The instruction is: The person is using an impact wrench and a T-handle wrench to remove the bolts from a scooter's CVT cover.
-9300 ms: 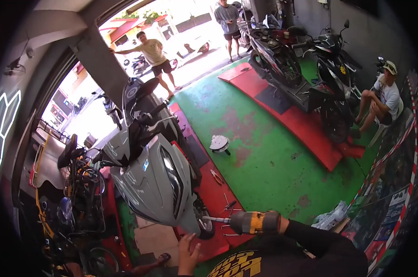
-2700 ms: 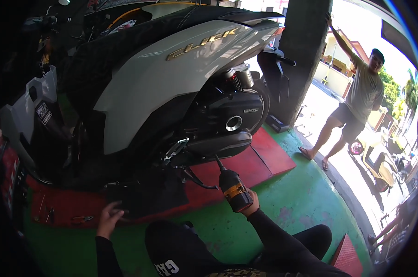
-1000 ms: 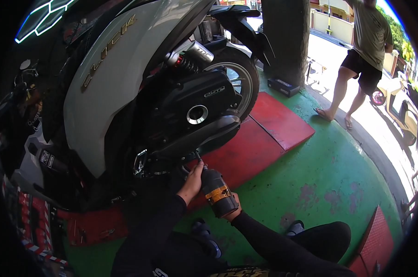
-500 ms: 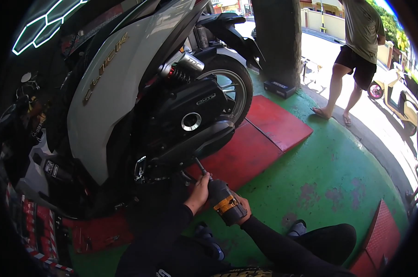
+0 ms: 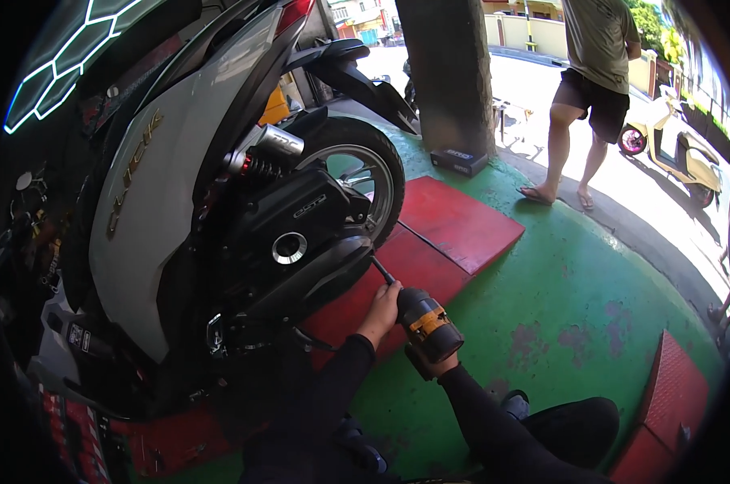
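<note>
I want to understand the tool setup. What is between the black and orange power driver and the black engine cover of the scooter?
In the head view, a thin dark extension shaft spans from the power driver to the engine cover. The left hand rests beside its base.

**Dark Sleeves, Bare Hands**

The person wears a black top with long sleeves. Each sleeve is snug and runs down the arm to the wrist. The cuffs are plain, with no buttons or stripes showing. The cloth looks smooth and a little shiny in the sun. The left hand (image 5: 381, 310) has no glove on it. The right hand (image 5: 426, 367) has no glove either, and only a small part of it shows. The legs are in black trousers. A dark shoe shows by the knee.
</note>
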### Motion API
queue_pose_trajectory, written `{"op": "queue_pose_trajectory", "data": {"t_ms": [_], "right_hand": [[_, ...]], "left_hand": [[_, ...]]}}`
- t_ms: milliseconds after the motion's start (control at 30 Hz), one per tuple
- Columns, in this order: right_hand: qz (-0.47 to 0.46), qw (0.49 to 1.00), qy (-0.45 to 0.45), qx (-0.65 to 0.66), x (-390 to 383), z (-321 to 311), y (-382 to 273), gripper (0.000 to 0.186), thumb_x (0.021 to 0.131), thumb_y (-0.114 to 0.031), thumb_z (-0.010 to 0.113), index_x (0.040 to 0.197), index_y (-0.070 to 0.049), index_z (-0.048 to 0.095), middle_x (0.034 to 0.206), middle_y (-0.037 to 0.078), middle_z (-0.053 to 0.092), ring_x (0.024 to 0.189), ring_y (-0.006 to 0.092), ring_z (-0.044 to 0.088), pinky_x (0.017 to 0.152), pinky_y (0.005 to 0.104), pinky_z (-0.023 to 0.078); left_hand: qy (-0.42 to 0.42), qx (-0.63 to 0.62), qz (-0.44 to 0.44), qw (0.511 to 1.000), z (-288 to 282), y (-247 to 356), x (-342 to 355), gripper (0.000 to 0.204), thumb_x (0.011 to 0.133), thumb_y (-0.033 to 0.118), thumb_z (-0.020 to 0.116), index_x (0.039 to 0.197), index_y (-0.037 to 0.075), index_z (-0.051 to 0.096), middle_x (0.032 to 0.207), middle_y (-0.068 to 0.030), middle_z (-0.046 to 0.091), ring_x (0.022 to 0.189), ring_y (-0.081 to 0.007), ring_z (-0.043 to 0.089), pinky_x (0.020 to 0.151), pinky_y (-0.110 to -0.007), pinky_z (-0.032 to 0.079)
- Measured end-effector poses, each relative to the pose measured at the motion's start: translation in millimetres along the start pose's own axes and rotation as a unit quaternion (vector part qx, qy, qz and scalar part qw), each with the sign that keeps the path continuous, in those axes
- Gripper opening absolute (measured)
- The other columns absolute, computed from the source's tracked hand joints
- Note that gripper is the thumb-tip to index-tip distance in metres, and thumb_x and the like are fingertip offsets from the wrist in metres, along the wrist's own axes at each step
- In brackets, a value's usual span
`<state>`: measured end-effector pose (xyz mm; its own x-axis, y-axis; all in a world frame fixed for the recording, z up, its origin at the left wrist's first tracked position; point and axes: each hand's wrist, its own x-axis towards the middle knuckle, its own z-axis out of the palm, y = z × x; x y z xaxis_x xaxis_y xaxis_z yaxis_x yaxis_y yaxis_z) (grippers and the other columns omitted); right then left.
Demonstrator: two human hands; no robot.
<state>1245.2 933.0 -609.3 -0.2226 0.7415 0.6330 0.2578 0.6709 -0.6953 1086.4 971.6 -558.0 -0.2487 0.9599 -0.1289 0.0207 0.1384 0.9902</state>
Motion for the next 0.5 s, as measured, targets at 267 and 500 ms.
{"op": "queue_pose_trajectory", "data": {"t_ms": [267,500], "right_hand": [[0.008,0.997,-0.009,0.080,22,8,46,0.042,0.083,-0.015,0.071,0.121,-0.003,0.060,0.118,0.011,0.064,0.103,0.0242,0.064,0.088,0.0338,0.051],[0.419,0.816,-0.014,0.398,7,40,1,0.040,0.084,-0.016,0.069,0.120,-0.001,0.061,0.116,0.013,0.066,0.107,0.0277,0.063,0.093,0.0386,0.048]], "left_hand": [[0.045,-0.021,-0.039,0.998,14,26,26,0.037,0.099,0.034,0.046,0.105,0.000,0.059,0.095,-0.0090,0.061,0.080,-0.0156,0.058,0.070,-0.027,0.048],[0.137,-0.014,-0.039,0.990,6,17,28,0.039,0.098,0.037,0.048,0.099,0.001,0.060,0.089,-0.0093,0.062,0.074,-0.0150,0.058,0.067,-0.026,0.048]]}}
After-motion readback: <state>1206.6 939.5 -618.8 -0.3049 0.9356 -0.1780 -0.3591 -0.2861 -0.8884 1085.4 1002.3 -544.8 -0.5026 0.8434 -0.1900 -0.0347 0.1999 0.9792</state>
